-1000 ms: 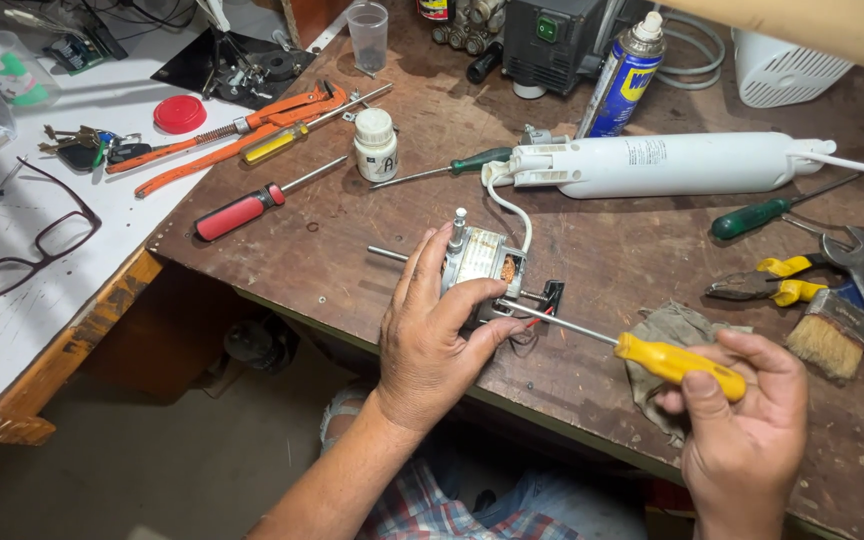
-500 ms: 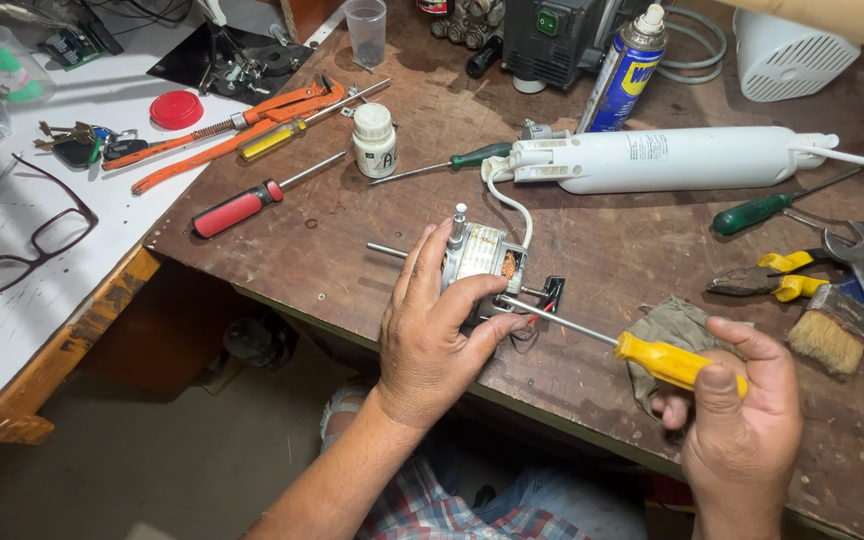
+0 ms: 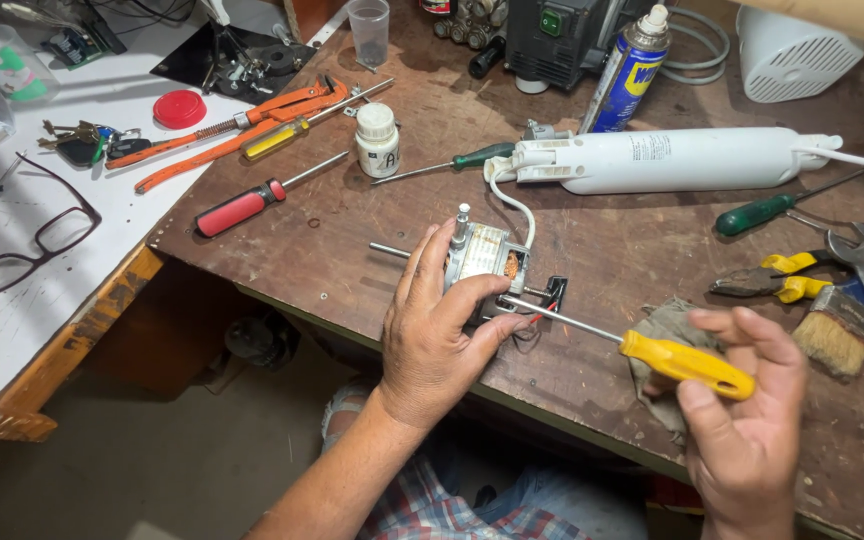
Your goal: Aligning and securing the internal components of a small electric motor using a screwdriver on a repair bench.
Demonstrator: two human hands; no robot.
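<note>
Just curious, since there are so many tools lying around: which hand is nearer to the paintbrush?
Right. The right hand holds a yellow screwdriver just left of the paintbrush; the left hand grips the small motor, farther left.

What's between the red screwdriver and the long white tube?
In the head view, a small white bottle and a green screwdriver lie between the red screwdriver and white tube.

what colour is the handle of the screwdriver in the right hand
Yellow; the screwdriver handle in the right hand shows best in the head view.
</note>
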